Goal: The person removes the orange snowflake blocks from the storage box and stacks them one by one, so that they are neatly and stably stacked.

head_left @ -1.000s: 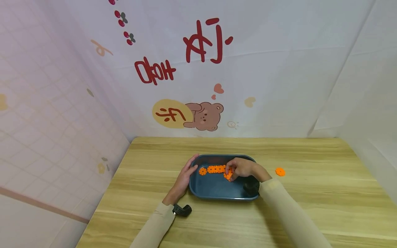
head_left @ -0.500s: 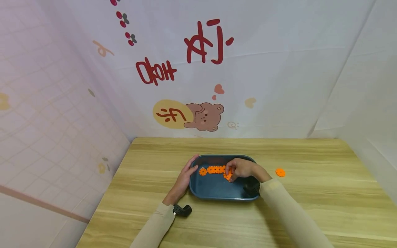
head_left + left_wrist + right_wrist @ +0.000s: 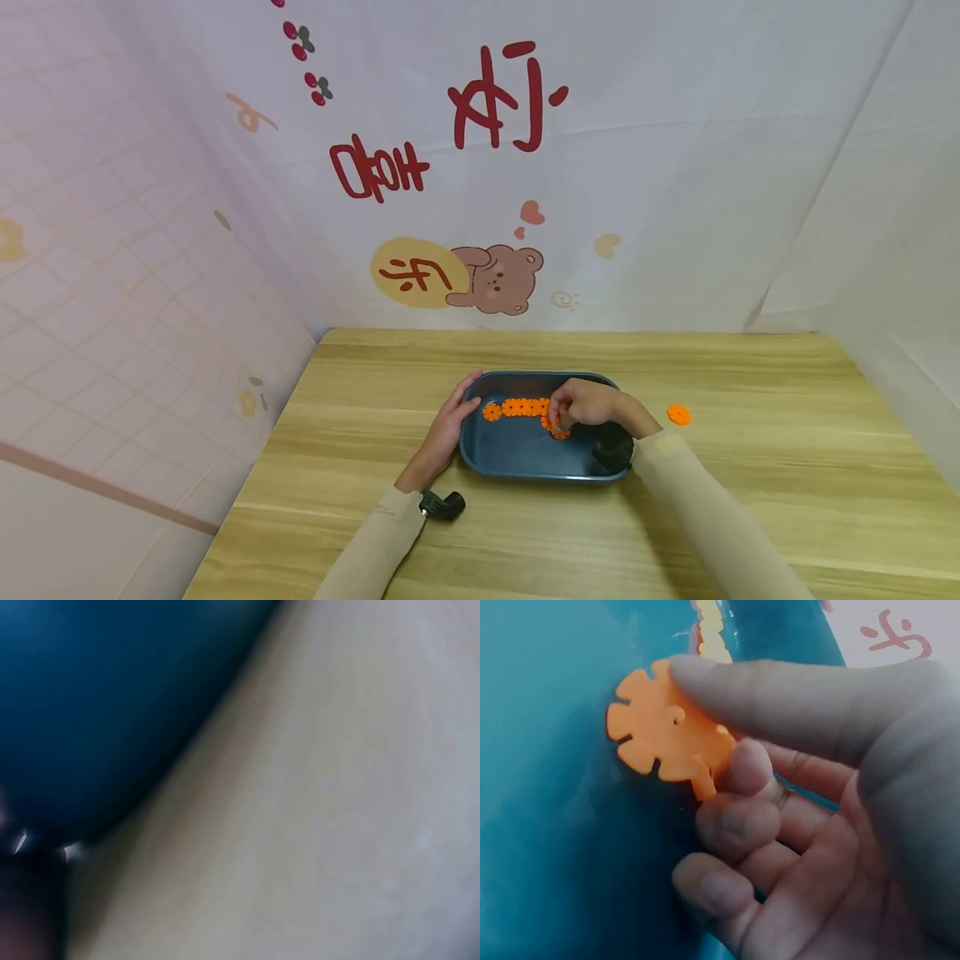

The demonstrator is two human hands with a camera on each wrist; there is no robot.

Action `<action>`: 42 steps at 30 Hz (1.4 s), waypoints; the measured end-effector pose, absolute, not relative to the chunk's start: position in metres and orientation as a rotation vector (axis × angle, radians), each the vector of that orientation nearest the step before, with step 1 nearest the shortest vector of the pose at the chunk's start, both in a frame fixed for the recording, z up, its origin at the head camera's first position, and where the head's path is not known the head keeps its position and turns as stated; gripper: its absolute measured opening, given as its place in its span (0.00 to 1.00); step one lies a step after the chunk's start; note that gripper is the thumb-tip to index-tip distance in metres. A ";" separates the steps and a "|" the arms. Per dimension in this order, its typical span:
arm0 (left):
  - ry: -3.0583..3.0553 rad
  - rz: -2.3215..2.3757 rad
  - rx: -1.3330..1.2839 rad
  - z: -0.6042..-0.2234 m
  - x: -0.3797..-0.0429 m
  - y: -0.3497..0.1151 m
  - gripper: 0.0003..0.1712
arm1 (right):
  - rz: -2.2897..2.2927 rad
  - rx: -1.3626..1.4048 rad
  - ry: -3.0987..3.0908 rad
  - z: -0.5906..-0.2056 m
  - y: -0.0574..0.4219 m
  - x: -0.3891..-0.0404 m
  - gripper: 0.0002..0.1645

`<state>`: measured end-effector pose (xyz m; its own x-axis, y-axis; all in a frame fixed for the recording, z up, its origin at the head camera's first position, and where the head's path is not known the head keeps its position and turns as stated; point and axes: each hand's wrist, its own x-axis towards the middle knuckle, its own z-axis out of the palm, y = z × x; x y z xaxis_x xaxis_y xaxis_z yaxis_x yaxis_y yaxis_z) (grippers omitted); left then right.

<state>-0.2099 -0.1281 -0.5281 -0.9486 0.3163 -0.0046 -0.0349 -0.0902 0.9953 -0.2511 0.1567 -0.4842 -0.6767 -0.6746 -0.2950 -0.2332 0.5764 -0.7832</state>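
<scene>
Red Chinese characters (image 3: 492,104), including 乐 (image 3: 415,275), on wall (image 3: 675,208)

soft, even light fills my head view, tinting the left wall (image 3: 150,250) lilac; a faint shadow marks the table (image 3: 525,533) beside my right sleeve (image 3: 705,508). my left wrist view is badly blurred, glinting low at left. under my right hand (image 3: 832,847), the tray (image 3: 540,787) darkens.

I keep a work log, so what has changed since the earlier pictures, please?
The right hand, shifted slightly, still pinches an orange disc; in the head view more orange shows under it, further right. Nothing was visibly let go. The left hand on the blue tray, the orange row and the loose disc on the table stayed put.
</scene>
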 end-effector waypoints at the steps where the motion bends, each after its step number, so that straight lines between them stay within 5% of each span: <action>1: 1.937 2.135 0.310 -0.528 -0.210 -0.128 0.31 | -1.003 -0.725 2.219 -0.484 0.157 -0.251 0.02; 26: 2.005 2.125 0.303 -0.529 -0.209 -0.127 0.31 | -1.440 -0.628 2.054 -0.456 0.179 -0.236 0.07; 42: 1.999 2.120 0.300 -0.530 -0.208 -0.128 0.30 | -1.566 -0.686 2.111 -0.447 0.205 -0.225 0.22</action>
<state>-0.2082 -0.1275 -0.5300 -0.9567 0.2909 0.0028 -0.0143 -0.0565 0.9983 -0.2246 0.2051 -0.4466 -0.7893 -0.6125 -0.0425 -0.1371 0.2434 -0.9602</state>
